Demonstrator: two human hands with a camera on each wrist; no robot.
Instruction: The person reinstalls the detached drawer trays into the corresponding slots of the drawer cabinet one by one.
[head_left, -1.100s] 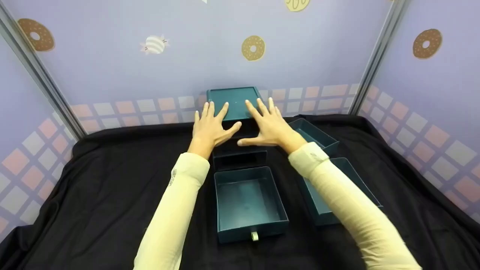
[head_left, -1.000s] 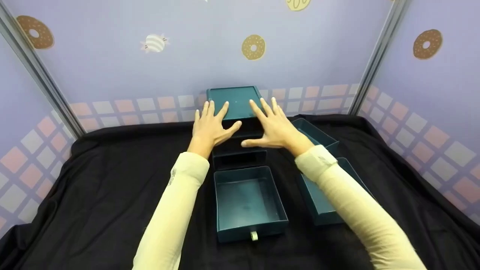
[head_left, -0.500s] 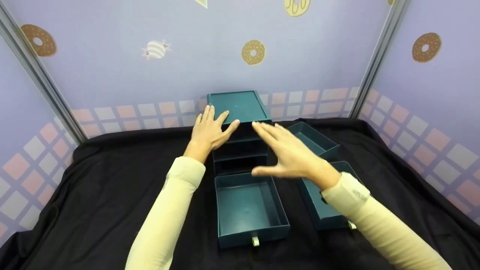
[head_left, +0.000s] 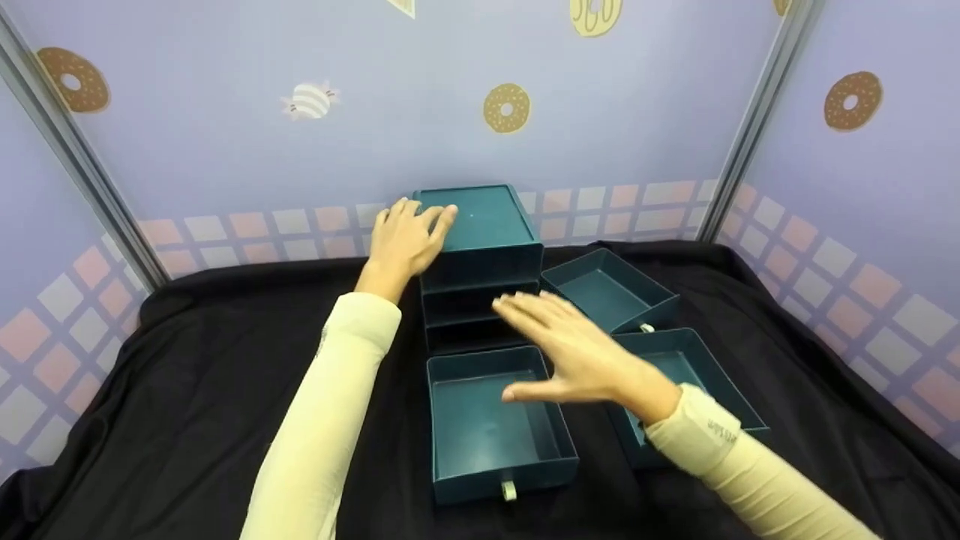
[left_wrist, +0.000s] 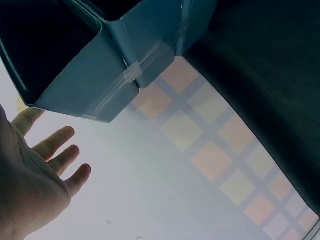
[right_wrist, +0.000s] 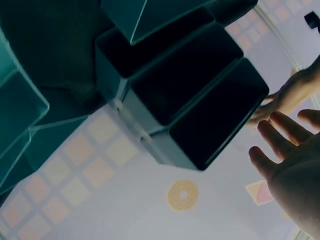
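Note:
A dark teal drawer cabinet (head_left: 480,217) stands by the back wall, its stacked slots facing me without drawers in them. My left hand (head_left: 405,244) is at the cabinet's upper left edge, fingers slightly bent. In the left wrist view, the fingers of the left hand (left_wrist: 35,175) are spread, one fingertip right at the cabinet (left_wrist: 75,85) edge. My right hand (head_left: 581,352) hovers with extended fingers, overlapping the front drawer (head_left: 491,427) in the head view. That drawer is shallow, with a pale pull tab. In the right wrist view the right hand (right_wrist: 300,170) holds nothing.
Two more teal drawers lie to the right: a rear drawer (head_left: 611,289) set at an angle and a nearer drawer (head_left: 679,367) partly behind my right arm. Black cloth (head_left: 225,390) covers the table. Patterned wall panels (head_left: 225,150) enclose the back and sides.
My right hand has drawn off the cabinet top, back toward me and down. The left hand has shifted slightly left and its fingers have bent more. The drawers have stayed in place.

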